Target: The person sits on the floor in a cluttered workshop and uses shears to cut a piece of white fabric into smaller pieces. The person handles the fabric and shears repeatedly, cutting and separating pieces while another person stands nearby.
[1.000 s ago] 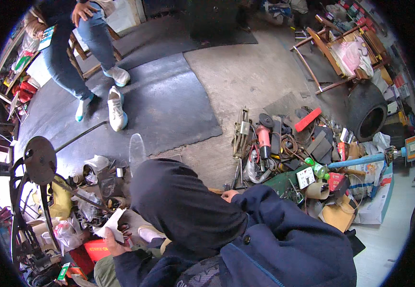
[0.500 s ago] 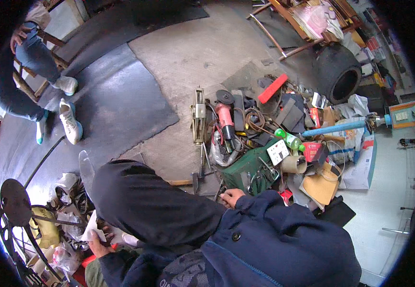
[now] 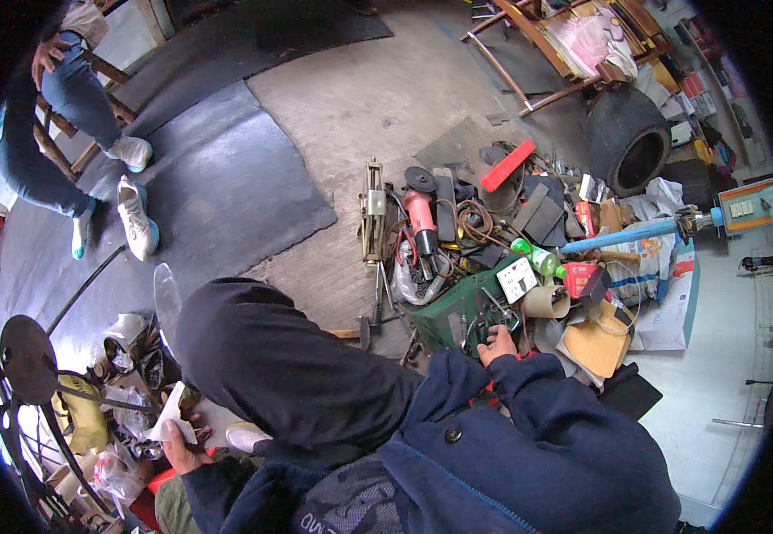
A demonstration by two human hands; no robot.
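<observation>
My left hand (image 3: 183, 454), at the lower left beside my knee, is closed on a thin white piece (image 3: 173, 415) that stands up tilted from the fingers. Its exact kind cannot be made out. My right hand (image 3: 498, 345) reaches to the near right side of a green box (image 3: 440, 313), with fingers bent down among small dark metal tools (image 3: 480, 327) on it. What those fingers hold, if anything, is hidden. A white card with dark marks (image 3: 517, 280) and a brown cardboard tube (image 3: 546, 303) lie just beyond that hand.
An angle grinder (image 3: 421, 218), a scissor jack (image 3: 373, 218), a green bottle (image 3: 542, 260) and a red block (image 3: 508, 165) crowd the floor ahead. A tire (image 3: 631, 142) stands far right. A round dark plate on a stand (image 3: 28, 368) is at left. Another person's legs (image 3: 75, 107) are upper left.
My right hand has moved right, from the near left edge of the green box to the tools at its right side. My left hand still holds the white piece, slightly shifted.
</observation>
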